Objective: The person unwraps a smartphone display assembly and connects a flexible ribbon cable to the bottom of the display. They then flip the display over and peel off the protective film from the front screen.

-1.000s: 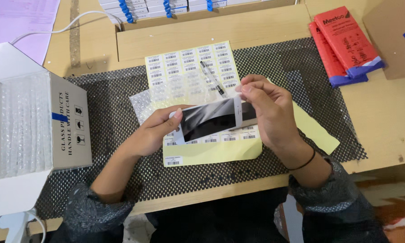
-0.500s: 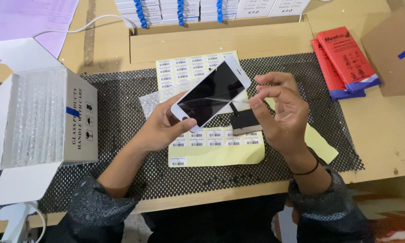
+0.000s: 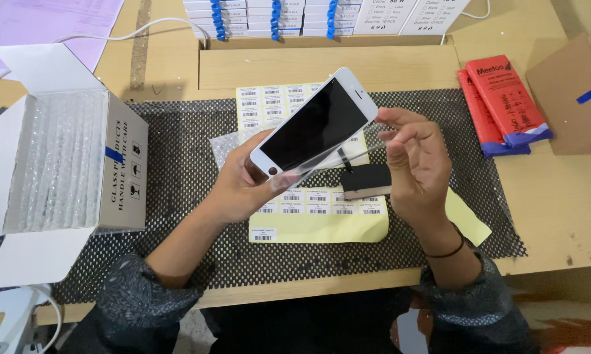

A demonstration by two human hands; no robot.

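1. Your left hand (image 3: pixel 243 187) grips the white phone screen panel (image 3: pixel 315 124) by its lower end, fingers closed around the edge, and holds it in the air above the black mesh mat (image 3: pixel 177 164), near the mat's far edge.
2. Your right hand (image 3: pixel 417 164) pinches a clear protective film (image 3: pixel 348 154) between thumb and fingertips at the panel's right side; the film hangs just under the glass.
3. A second ago the panel lay low and nearly flat between both hands; now it is tilted up, top corner toward the far side, and the black face shows in full. That suggests the film is coming away from the glass.
4. A small black flex part (image 3: pixel 366 181) dangles beneath the panel, over the yellow label sheet (image 3: pixel 322 226).
5. The open white box (image 3: pixel 66 170) of bubble-wrapped parts sits at the mat's left edge; red packs (image 3: pixel 502 98) lie toward the far right corner, unmoved from the earlier picture.
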